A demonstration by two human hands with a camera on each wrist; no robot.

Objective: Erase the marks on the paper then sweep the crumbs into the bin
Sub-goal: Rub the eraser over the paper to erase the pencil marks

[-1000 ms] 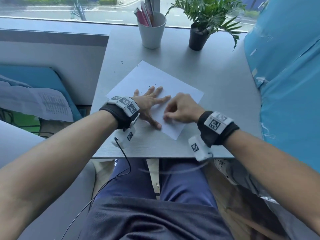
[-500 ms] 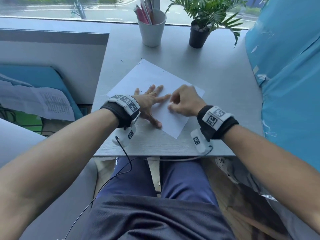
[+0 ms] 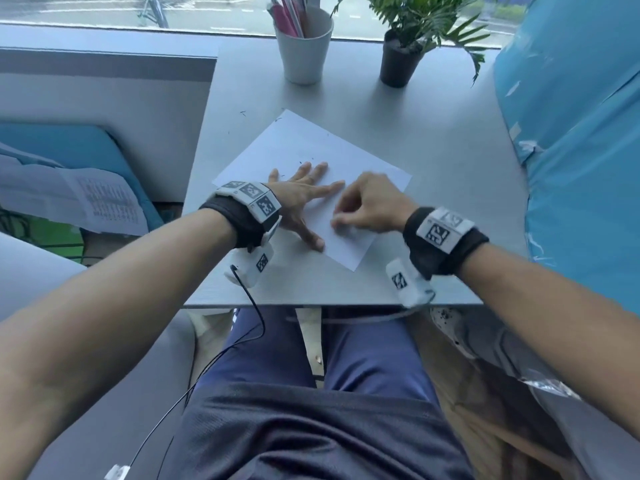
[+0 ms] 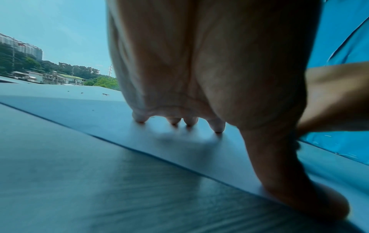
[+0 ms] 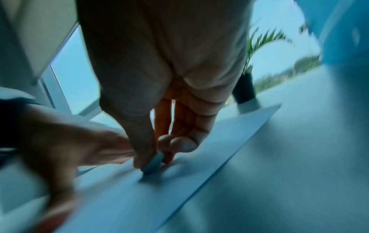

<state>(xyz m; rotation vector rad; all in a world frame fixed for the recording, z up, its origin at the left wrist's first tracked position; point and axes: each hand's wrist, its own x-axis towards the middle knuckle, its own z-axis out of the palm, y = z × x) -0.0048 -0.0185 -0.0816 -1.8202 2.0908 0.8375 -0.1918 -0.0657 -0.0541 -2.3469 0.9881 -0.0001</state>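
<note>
Head view: the paper [image 3: 311, 174] lies slantwise on the desk [image 3: 433, 140], nearer the person than the pen cup [image 3: 304, 50]. The left hand [image 3: 301, 199] lies flat on the sheet with fingers spread and straight, holding nothing — it pins the paper. The right hand [image 3: 370, 206] works just beside it, toward the sheet's near corner; its thumb and fingers pinch a small eraser [image 5: 153, 162] pressed against the paper (blurred in the wrist view). Erasing appears to be under way, not finished. Dark crumbs [image 3: 304, 163] lie scattered on the sheet and on the desk between paper and pen cup — none swept yet. No bin is in view.
</note>
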